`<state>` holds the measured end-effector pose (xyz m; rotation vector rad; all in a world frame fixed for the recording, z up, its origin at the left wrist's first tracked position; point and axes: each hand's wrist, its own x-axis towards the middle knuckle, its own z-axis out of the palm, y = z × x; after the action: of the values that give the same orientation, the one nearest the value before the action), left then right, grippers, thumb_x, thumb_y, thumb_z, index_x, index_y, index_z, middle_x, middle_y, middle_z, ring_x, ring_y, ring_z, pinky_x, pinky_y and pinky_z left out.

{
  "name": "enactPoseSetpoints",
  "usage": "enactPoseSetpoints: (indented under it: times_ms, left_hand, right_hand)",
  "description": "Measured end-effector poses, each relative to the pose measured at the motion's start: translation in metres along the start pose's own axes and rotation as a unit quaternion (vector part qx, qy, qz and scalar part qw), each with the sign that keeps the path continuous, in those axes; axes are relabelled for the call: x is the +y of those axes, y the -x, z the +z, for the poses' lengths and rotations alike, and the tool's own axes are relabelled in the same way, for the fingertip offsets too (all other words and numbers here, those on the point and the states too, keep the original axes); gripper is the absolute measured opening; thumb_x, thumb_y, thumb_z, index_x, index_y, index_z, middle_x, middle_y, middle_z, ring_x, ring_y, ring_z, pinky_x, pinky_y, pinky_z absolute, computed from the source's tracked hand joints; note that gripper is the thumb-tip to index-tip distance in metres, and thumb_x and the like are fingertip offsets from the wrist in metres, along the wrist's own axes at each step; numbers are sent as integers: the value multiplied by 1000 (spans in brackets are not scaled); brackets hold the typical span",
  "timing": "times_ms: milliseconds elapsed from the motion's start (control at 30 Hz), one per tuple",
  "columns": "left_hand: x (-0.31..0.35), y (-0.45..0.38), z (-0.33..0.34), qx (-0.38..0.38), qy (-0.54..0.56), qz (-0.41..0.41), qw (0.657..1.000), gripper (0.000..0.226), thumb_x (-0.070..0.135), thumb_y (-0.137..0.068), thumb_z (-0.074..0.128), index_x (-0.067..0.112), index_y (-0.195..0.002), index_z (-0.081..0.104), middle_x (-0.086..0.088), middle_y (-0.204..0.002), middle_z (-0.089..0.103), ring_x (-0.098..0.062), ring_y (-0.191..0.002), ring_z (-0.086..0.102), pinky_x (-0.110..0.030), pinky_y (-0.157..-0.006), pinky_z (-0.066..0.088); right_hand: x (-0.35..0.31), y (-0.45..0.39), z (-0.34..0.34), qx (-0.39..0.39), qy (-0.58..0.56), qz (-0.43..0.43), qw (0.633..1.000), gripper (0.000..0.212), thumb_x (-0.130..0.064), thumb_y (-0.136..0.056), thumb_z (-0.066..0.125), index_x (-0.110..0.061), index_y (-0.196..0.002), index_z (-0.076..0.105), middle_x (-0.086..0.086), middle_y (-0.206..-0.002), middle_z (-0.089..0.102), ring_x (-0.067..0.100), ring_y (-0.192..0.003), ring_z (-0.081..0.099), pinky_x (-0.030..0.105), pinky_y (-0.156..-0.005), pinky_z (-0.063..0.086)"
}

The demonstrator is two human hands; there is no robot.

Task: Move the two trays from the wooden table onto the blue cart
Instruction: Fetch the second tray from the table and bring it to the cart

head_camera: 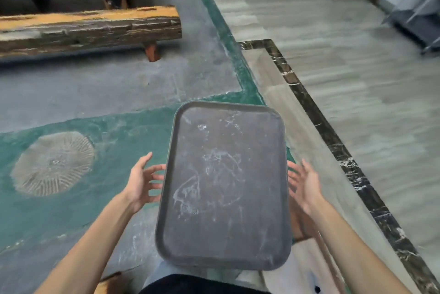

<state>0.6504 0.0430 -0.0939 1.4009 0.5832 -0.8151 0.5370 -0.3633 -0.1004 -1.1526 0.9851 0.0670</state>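
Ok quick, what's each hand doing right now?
Left hand: open, fingers spread beside the grey tray.
Right hand: open, beside the tray's other edge.

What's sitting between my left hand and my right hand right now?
In the head view, the dark grey tray lies between the left hand and right hand, with open fingers at its long edges.
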Motion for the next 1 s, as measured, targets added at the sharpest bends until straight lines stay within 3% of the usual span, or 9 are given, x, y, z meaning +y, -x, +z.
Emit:
enactPoseSetpoints:
  times_ms: [200,533,767,1000]
  left_hand:
    - [75,-61,77,-79,-73,-9,994,69,74,-73,45,20,-110,66,-2,-78,49,-20,-68,46,-36,-67,36]
    - [131,-126,243,-194,-188,-13,963,54,70,-78,43,21,-96,59,0,-73,48,-20,-64,44,-34,-64,35]
    - [154,-160,423,-261,-285,4,922,66,72,-76,45,18,-111,62,-3,-80,49,-21,-69,46,-34,-63,36]
    - [152,-169,607,-328,-372,1,869,62,71,-78,40,22,-106,63,-5,-81,53,-21,-71,50,-32,-65,37]
  right_hand:
    - [-40,-9,-34,71,-99,-13,992,43,-52,-101,34,-21,-100,63,4,-91,61,17,-81,58,31,-71,42]
    - [-68,-20,-120,194,-223,-20,955,40,-50,-102,36,-20,-104,62,1,-90,60,15,-80,57,32,-67,41]
    - [-86,-57,-228,256,-297,-61,918,41,-53,-100,38,-21,-97,64,2,-92,62,18,-88,57,34,-75,42]
    - [-102,-74,-335,323,-352,-80,875,45,-54,-100,37,-21,-105,67,1,-95,63,17,-91,56,34,-77,43]
